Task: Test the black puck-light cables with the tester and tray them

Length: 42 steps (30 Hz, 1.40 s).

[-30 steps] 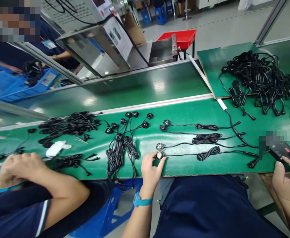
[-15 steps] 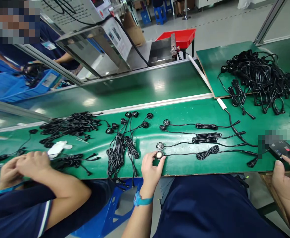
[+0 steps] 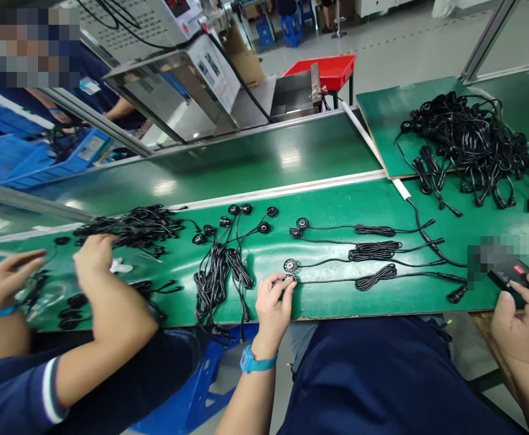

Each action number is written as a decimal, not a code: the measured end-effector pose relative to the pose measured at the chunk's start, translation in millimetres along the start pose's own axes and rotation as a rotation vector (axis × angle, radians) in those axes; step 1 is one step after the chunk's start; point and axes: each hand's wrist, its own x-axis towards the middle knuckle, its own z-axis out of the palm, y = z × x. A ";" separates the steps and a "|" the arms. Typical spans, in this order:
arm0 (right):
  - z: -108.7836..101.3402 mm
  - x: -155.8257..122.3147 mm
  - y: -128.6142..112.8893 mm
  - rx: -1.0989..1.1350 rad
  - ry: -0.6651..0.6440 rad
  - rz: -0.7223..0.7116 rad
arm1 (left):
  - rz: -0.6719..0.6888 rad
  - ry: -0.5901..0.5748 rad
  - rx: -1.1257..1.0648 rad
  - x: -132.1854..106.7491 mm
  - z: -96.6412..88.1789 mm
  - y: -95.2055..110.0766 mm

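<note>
Our left hand (image 3: 273,305) pinches a puck lamp (image 3: 290,278) at the front edge of the green bench (image 3: 337,202); our right hand (image 3: 520,314) grips a controller (image 3: 511,275) at its right end. Three straightened leads (image 3: 375,249) lie mid-bench, a tangled pile (image 3: 468,145) far right.

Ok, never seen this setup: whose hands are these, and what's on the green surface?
No machine here: one camera sits on a person's head, looking down at their bare hands. The left hand pinches a round puck light on a black cable at the near edge of the green bench. Three more cabled lights lie in rows just beyond it, with a heap of black cables further right. The right hand has its grip on a black handset. At left are a co-worker's hands.
</note>
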 end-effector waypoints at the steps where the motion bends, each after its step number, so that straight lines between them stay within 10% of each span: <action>1: 0.1 -0.3 -0.6 -0.004 -0.008 0.005 | -0.014 0.008 -0.010 1.6 -1.3 0.1; 19: 4.3 -6.6 4.0 0.002 0.010 -0.010 | -0.165 0.103 -0.082 16.7 -4.3 -0.1; 30: 0.0 -11.4 0.9 0.025 -0.067 0.021 | -0.366 -0.190 -0.201 47.5 -2.7 -30.4; 42: -16.4 5.2 -22.6 0.108 -0.004 -0.048 | -0.162 -0.310 -0.028 56.0 -10.1 -25.7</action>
